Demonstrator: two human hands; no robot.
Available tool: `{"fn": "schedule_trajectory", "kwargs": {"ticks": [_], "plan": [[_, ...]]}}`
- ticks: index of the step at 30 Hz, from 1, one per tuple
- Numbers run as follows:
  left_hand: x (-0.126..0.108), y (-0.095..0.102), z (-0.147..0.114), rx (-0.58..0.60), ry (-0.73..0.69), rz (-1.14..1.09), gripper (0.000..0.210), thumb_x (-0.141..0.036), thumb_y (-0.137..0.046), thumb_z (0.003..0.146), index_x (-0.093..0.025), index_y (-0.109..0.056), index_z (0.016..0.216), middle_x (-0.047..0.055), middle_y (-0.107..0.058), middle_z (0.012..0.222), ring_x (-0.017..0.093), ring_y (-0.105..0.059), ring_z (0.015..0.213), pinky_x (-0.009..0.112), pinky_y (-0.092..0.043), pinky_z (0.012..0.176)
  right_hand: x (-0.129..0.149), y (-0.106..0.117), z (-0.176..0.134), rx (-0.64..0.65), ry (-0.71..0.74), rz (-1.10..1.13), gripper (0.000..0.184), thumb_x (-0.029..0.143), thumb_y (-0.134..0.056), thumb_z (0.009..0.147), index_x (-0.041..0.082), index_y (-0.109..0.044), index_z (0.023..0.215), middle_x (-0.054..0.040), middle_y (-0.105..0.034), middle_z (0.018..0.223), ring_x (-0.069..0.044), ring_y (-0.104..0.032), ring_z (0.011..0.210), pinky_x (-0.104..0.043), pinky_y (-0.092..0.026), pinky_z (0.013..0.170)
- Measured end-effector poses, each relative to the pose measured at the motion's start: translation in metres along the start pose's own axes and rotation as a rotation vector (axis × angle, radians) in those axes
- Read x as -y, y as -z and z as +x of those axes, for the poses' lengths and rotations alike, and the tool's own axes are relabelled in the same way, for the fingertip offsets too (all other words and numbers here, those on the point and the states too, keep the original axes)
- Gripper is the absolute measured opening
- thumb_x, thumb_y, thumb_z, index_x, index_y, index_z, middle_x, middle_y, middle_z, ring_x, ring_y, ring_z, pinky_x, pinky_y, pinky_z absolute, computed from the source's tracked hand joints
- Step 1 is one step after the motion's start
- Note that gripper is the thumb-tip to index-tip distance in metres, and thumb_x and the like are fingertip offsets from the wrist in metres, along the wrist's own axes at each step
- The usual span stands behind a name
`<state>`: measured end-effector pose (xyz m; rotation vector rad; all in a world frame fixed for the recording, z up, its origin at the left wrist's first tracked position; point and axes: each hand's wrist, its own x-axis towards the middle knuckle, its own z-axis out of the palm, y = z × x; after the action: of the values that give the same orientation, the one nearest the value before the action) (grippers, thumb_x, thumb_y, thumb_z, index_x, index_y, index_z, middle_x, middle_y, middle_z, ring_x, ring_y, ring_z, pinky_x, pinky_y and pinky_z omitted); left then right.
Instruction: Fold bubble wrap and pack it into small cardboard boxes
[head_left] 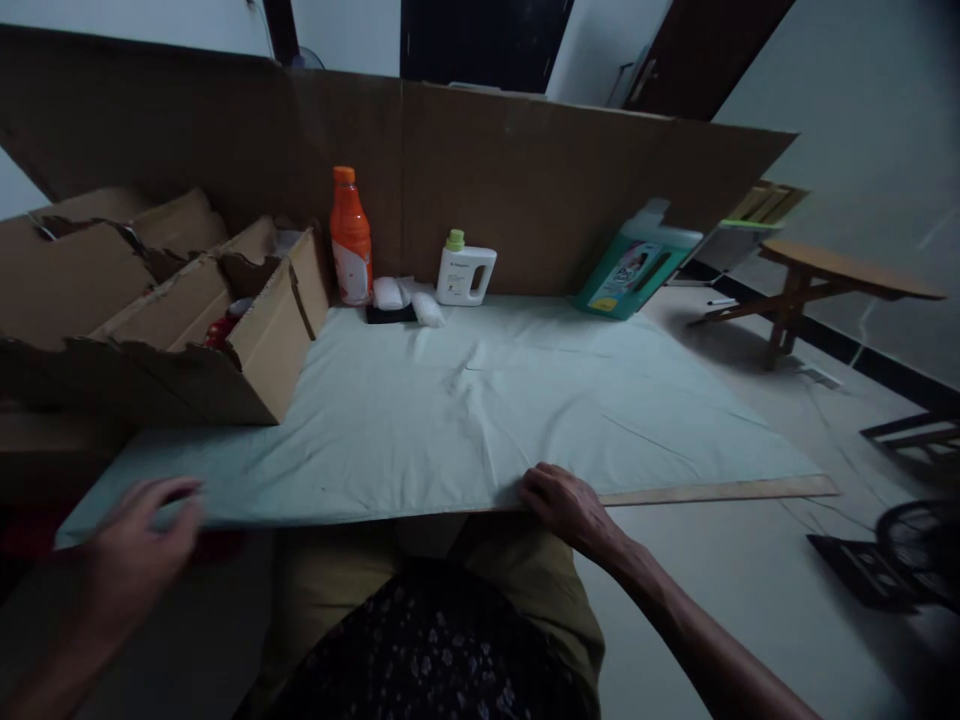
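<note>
A pale blue-green cloth (390,420) covers the table in front of me, with wrinkles through its middle. My right hand (562,505) rests at the front edge of the cloth, fingers curled in and fingertips hidden. Just right of it, a bare strip of the table's edge (720,491) shows. Over the front left corner of the cloth is my left hand (146,535), blurred by motion; its thumb and fingers are apart and nothing shows between them. Nearest to that hand stands a cardboard box with compartments (262,350), holding something red (219,330).
Along the cardboard back panel (540,190) stand an orange bottle (350,240), a white jug with a green cap (461,275) and a tilted teal jug (637,265). White packets (405,295) lie on a black item (390,314). A wooden stool (825,270) stands to the right.
</note>
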<state>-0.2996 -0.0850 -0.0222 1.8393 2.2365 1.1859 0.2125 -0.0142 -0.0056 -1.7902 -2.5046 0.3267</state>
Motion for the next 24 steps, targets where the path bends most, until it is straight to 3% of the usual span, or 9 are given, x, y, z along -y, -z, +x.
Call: {"fn": "schedule_trajectory", "kwargs": {"ticks": [2, 5, 9, 13, 16, 19, 21, 24], "plan": [[-0.042, -0.04, 0.014, 0.061, -0.241, -0.012, 0.018, -0.036, -0.055, 0.087, -0.029, -0.067, 0.098, -0.002, -0.069, 0.108, 0.022, -0.068, 0.101, 0.041, -0.056, 0.096, -0.001, 0.001, -0.001, 0.027, 0.013, 0.017, 0.02, 0.023, -0.051, 0.095, 0.019, -0.061, 0.078, -0.0042, -0.063, 0.083, -0.016, -0.059, 0.077, -0.026, -0.038, 0.068], [-0.116, -0.106, 0.048, 0.222, -0.434, 0.009, 0.033, -0.027, -0.05, 0.088, -0.017, -0.069, 0.113, 0.013, -0.066, 0.127, 0.027, -0.063, 0.119, 0.043, -0.052, 0.105, -0.006, 0.003, 0.0, 0.07, 0.042, 0.057, 0.021, 0.023, -0.051, 0.094, 0.02, -0.058, 0.075, -0.0037, -0.063, 0.082, -0.016, -0.059, 0.076, -0.026, -0.039, 0.068], [-0.206, -0.18, 0.097, 0.541, -0.531, 0.112, 0.052, -0.032, -0.053, 0.092, -0.014, -0.054, 0.141, 0.017, -0.037, 0.161, 0.031, -0.041, 0.146, 0.046, -0.034, 0.121, -0.013, -0.003, -0.001, 0.053, 0.031, 0.105, 0.02, 0.024, -0.05, 0.094, 0.02, -0.059, 0.077, -0.0041, -0.063, 0.083, -0.016, -0.059, 0.077, -0.027, -0.041, 0.069], [-0.255, -0.231, 0.117, 0.679, -0.585, 0.12, 0.059, -0.042, -0.048, 0.098, -0.016, -0.044, 0.151, 0.016, -0.027, 0.166, 0.033, -0.024, 0.154, 0.054, -0.024, 0.123, -0.017, -0.007, -0.008, 0.006, 0.029, 0.193, 0.02, 0.026, -0.049, 0.093, 0.019, -0.062, 0.08, -0.0053, -0.065, 0.083, -0.018, -0.061, 0.078, -0.029, -0.044, 0.071], [-0.263, -0.248, 0.095, 0.803, -0.642, 0.128, 0.064, -0.053, -0.045, 0.098, -0.019, -0.042, 0.152, 0.016, -0.029, 0.166, 0.037, -0.021, 0.155, 0.066, -0.016, 0.121, -0.023, 0.002, -0.013, 0.032, 0.046, 0.327, 0.02, 0.03, -0.051, 0.093, 0.02, -0.064, 0.082, -0.0048, -0.067, 0.082, -0.018, -0.063, 0.078, -0.029, -0.047, 0.071], [-0.261, -0.246, 0.056, 0.915, -0.769, 0.082, 0.073, -0.066, -0.043, 0.095, -0.027, -0.037, 0.155, 0.01, -0.024, 0.168, 0.035, -0.012, 0.157, 0.068, -0.005, 0.122, -0.03, 0.016, -0.001, -0.016, 0.038, 0.42, 0.023, 0.038, -0.052, 0.095, 0.021, -0.067, 0.092, -0.0057, -0.071, 0.087, -0.019, -0.066, 0.079, -0.031, -0.051, 0.073], [-0.262, -0.237, 0.032, 0.953, -0.866, 0.017, 0.078, -0.07, -0.043, 0.093, -0.027, -0.031, 0.158, 0.011, -0.02, 0.169, 0.037, -0.009, 0.157, 0.071, -0.003, 0.121, -0.032, 0.021, 0.024, -0.124, 0.052, 0.397, 0.029, 0.043, -0.052, 0.095, 0.021, -0.069, 0.105, -0.0084, -0.074, 0.099, -0.022, -0.068, 0.089, -0.035, -0.054, 0.081], [-0.267, -0.22, 0.008, 0.92, -0.97, -0.056, 0.081, -0.066, -0.05, 0.092, -0.023, -0.031, 0.158, 0.016, -0.022, 0.168, 0.041, -0.012, 0.156, 0.071, -0.006, 0.12, -0.024, 0.015, 0.082, -0.221, 0.131, 0.28, 0.038, 0.04, -0.054, 0.093, 0.022, -0.066, 0.124, -0.0118, -0.07, 0.125, -0.027, -0.065, 0.113, -0.043, -0.051, 0.099]]}}
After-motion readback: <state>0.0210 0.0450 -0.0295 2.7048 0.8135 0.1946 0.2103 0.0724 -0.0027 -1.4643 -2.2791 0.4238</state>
